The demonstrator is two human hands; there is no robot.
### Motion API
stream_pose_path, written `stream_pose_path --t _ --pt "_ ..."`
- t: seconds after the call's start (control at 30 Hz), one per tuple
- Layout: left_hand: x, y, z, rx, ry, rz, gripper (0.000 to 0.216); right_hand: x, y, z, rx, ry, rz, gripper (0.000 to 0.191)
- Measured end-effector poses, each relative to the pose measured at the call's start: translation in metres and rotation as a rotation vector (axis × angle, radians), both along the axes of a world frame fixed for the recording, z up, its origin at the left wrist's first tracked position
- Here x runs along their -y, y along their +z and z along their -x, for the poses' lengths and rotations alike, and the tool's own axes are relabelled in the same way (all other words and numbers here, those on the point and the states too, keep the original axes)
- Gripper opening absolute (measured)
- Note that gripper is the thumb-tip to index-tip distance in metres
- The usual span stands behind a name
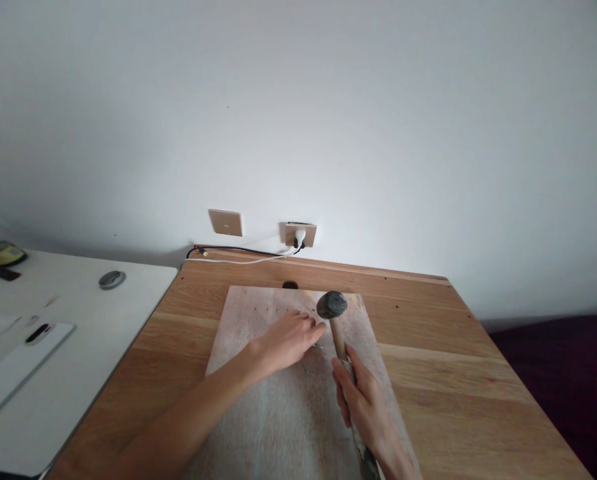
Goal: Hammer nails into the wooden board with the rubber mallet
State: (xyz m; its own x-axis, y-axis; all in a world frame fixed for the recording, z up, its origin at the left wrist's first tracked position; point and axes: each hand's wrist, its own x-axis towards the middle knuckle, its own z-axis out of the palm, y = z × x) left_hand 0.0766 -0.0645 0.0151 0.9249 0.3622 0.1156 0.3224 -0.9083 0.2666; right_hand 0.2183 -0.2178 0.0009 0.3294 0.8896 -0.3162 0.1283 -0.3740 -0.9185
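Right hand [356, 393]: closed around the handle of a hammer [337, 333], with the grip set well back from the black head. The head stands beyond the right hand and just beside the left hand's fingertips; from where I stand, I cannot confirm whether it touches the board [273, 413].

Left hand [293, 333]: held over the board, fingers curled in to a narrow spacing. Whether a nail is pinched between them cannot be told.

Workpiece: the pale board lies flat on the wooden bench [438, 373], beneath both hands. Thin slivers [306, 367], apparently loose nails, lie on it just nearer the body than the left fingers. A row of dark specks [277, 310] lies beyond the left hand; they are too small to identify as nail heads or holes. Well beyond both hands, a white plug [300, 237] sits in the wall socket.

Step in hand, as I judge it: steadying a nail for hammering. The next move calls for the nail upright, fingertips low and clear of the hammer face, and short taps square to the board. Caution: the head is near the left fingers, so a glancing blow could strike them.
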Motion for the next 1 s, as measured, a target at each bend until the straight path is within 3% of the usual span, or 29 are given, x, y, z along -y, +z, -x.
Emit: stream_pose_path --t 0.3,0.53,0.67,1.0 --pt "-0.043 -0.02 0.024 0.434 0.281 0.432 0.017 0.01 -0.003 -0.004 -0.035 -0.105 -0.015 0.062" --pt "-0.044 -0.041 0.018 0.455 0.326 0.402 0.014 0.003 0.001 0.001 -0.019 -0.065 -0.043 0.064" --pt "-0.045 -0.045 0.017 0.446 0.326 0.351 0.017 0.003 0.004 0.002 -0.032 -0.059 -0.016 0.072" --pt "-0.045 -0.046 0.015 0.436 0.326 0.369 0.017 0.001 0.001 0.005 -0.018 -0.003 -0.004 0.065"
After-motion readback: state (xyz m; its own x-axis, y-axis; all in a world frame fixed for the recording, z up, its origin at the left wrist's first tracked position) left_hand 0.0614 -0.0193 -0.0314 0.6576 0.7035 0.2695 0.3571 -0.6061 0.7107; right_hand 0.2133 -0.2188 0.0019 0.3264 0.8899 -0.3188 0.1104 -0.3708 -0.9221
